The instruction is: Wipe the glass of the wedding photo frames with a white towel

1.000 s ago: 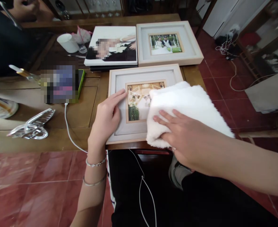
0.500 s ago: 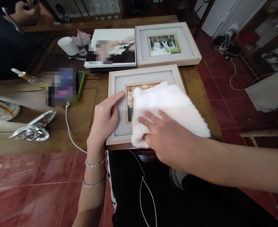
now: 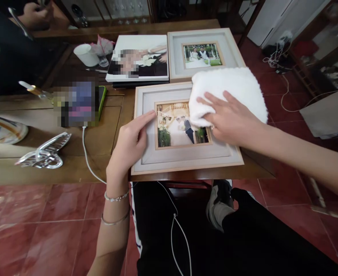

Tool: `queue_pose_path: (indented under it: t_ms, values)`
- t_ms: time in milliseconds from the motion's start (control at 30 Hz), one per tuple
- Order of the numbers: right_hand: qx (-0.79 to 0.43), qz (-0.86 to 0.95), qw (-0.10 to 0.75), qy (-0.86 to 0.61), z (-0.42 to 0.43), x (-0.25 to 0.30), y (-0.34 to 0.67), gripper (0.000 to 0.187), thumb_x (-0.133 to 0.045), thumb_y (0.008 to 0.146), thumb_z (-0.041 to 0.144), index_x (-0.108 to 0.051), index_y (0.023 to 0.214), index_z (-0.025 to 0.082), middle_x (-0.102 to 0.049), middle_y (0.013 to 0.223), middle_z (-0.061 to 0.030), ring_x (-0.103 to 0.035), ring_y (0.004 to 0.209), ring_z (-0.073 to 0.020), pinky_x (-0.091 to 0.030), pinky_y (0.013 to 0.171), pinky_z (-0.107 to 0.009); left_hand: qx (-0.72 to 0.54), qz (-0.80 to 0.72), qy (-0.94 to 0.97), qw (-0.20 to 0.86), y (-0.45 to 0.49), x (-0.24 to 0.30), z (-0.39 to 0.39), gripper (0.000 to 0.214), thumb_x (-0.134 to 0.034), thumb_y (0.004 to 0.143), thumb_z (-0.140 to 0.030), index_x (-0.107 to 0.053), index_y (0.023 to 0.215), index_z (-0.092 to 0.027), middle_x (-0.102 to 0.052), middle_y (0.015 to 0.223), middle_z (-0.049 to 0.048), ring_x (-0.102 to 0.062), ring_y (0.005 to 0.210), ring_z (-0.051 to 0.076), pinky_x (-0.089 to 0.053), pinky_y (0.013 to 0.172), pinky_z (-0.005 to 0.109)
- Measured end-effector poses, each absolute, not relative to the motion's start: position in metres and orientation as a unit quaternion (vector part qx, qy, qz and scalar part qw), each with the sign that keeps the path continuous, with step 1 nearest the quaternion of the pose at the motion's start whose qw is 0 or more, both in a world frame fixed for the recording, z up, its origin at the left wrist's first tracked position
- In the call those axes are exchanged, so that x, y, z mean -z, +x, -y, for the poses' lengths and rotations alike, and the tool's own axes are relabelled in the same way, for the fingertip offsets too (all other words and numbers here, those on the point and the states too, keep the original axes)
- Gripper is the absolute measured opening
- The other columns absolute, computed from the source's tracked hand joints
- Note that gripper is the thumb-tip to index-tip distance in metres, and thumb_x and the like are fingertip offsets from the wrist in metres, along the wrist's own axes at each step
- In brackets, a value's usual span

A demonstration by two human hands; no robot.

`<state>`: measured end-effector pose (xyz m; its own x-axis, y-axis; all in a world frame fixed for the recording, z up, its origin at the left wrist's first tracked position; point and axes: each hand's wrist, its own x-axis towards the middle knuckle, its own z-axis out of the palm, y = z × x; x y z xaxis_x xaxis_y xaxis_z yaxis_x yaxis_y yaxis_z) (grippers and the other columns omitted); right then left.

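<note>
A pale wooden picture frame point(image 3: 174, 161) with a wedding photo lies flat near the table's front edge. My left hand point(image 3: 131, 142) rests on its left side, fingers stretched along the border and holding nothing. Under my right hand point(image 3: 229, 119) is a fluffy white cloth point(image 3: 229, 84), its near edge gripped by the thumb and fingers. The cloth covers the frame's upper right corner and overlaps the bottom of a second picture frame point(image 3: 174, 57) behind it. Part of the first photo's right side is hidden by the cloth and hand.
A photo album point(image 3: 154, 69) lies left of the second frame. Further left are a white cup point(image 3: 86, 55), a phone point(image 3: 81, 103) on a white charging cable point(image 3: 85, 157), and a silver hair claw point(image 3: 45, 155). Another person's hand point(image 3: 38, 15) shows at the upper left.
My right hand has slid the cloth up and to the right, uncovering most of the photo and the frame's lower right part. My left hand has stayed on the frame's left side.
</note>
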<state>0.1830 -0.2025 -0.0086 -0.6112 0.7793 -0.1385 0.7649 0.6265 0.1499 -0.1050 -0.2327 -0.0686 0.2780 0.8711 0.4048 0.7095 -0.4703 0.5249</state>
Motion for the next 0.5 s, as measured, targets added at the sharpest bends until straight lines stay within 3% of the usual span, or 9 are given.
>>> queue_pose_path:
  t_ms: [100,167,300,500]
  values:
    - [-0.054,-0.894,0.046,0.442,0.16,0.018,0.183,0.059,-0.046,0.086,0.007,-0.059,0.143,0.0,-0.026,0.17,-0.0233,-0.021,0.16,-0.0396,-0.025,0.125,-0.066,-0.334,-0.497,0.791,0.126,-0.105,0.068,0.233,0.051,-0.044,0.096,-0.01,-0.068,0.137,-0.028,-0.067,0.144,-0.0007,-0.067,0.13,0.025,-0.054,0.115,0.046]
    - [-0.069,-0.894,0.038,0.441,0.139,0.018,0.182,0.058,-0.045,0.087,0.009,-0.059,0.143,0.001,-0.028,0.17,-0.0223,-0.02,0.159,-0.0409,-0.024,0.124,-0.067,-0.334,-0.502,0.788,0.126,-0.104,0.067,0.233,0.05,-0.044,0.096,-0.011,-0.069,0.136,-0.027,-0.068,0.142,-0.0006,-0.069,0.127,0.025,-0.056,0.113,0.046]
    - [-0.104,-0.899,0.109,0.412,0.136,0.007,0.175,0.044,-0.045,0.089,0.008,-0.069,0.127,0.002,-0.034,0.166,-0.0251,-0.027,0.158,-0.0387,-0.03,0.122,-0.067,-0.337,-0.525,0.772,0.125,-0.101,0.065,0.235,0.049,-0.045,0.094,-0.011,-0.07,0.135,-0.024,-0.071,0.139,0.0003,-0.072,0.119,0.024,-0.058,0.11,0.045]
    - [-0.039,-0.911,0.187,0.365,0.216,-0.012,0.167,0.034,-0.054,0.088,0.012,-0.076,0.113,0.004,-0.042,0.161,-0.0266,-0.037,0.153,-0.0408,-0.038,0.118,-0.066,-0.337,-0.541,0.759,0.131,-0.098,0.064,0.237,0.048,-0.045,0.095,-0.012,-0.07,0.135,-0.022,-0.072,0.137,0.0019,-0.072,0.118,0.024,-0.056,0.112,0.045]
